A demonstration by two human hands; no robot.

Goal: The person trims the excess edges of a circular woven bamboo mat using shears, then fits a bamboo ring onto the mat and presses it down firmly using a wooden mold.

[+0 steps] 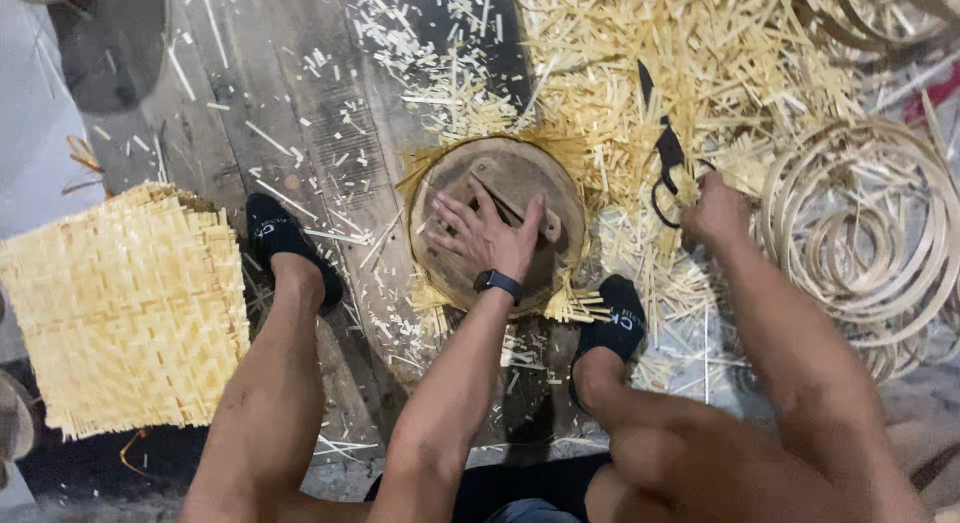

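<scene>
Left hand (487, 235) spread flat, pinning the round wooden form (500, 226).
We keep pressing; right hand (712, 208) seemingly grips black shears (664, 158).

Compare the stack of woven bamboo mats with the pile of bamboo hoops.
The woven mats are flat, square and pale yellow, stacked at the left; the bamboo hoops are round, open rings, tan-coloured, heaped at the right. The mats lie beyond the left foot, the hoops beside the right hand. Both look like split bamboo.

Bare planks (290, 93) upper left passable; strip litter (700, 63), hoops (860, 233) crowd right.
</scene>
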